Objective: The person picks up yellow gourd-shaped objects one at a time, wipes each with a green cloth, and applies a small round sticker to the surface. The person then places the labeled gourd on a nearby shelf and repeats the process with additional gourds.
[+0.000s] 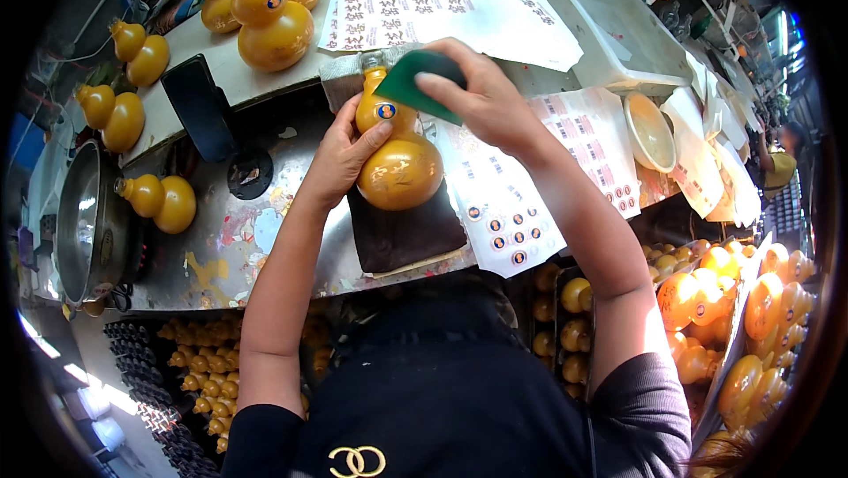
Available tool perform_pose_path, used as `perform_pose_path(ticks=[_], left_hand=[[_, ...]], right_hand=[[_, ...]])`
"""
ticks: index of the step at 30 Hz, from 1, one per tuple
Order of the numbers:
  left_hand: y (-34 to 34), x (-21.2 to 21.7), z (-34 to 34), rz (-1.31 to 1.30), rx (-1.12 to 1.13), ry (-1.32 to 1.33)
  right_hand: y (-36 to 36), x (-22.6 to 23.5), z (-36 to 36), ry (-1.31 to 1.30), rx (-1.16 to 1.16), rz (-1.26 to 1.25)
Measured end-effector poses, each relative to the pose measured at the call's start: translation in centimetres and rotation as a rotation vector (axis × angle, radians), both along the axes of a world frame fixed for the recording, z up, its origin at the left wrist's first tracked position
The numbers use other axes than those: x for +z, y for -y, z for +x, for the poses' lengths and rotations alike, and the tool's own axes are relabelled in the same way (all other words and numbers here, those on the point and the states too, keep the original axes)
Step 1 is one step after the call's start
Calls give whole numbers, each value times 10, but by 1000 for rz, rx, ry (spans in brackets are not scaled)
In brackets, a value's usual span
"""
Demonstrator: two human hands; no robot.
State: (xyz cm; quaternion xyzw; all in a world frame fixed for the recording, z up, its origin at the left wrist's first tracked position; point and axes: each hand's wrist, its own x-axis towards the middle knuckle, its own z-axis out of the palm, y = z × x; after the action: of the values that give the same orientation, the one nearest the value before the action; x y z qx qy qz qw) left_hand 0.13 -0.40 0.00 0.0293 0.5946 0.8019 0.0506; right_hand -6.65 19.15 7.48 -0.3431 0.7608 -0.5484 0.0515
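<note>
A yellow gourd-shaped bottle (402, 173) leans over a dark pad (406, 244) in the middle of the bench, its neck pointing away from me. My left hand (343, 155) grips its waist from the left, the thumb just below a small round blue-and-orange sticker (386, 111) on the upper bulb. Pinched in my right hand (486, 94) is a flat green scraper (411, 79), its edge at the upper bulb near the neck. The scraper hides part of that bulb. A partly used sticker sheet (508, 213) lies right of the pad.
More gourd bottles (274, 36) stand at the back left, with one (159, 200) lying nearer. A black phone (196, 102) rests on a stand. Far back lie a printed label sheet (450, 10) and a clear plastic tub (609, 27). Crates of bottles (698, 301) sit below the bench.
</note>
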Motion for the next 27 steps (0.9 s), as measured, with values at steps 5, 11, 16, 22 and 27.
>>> perform_pose_path(ticks=[5,11,16,22,27], left_hand=[[2,1,2,-28,-30,-10],[-1,5,4,-8,-18,16],[-3,-2,-6,-60,82,57],[-9,1,-4,-41,77,34],[-2,3,2,83,-11,14]], right_hand=[[23,0,-15,-64,42,262],[35,8,-28,-104,-7,377],[34,5,-18,-148,-89,283],[26,-20,-12,-41,-244,114],[27,-9,4,-215,-238,13]])
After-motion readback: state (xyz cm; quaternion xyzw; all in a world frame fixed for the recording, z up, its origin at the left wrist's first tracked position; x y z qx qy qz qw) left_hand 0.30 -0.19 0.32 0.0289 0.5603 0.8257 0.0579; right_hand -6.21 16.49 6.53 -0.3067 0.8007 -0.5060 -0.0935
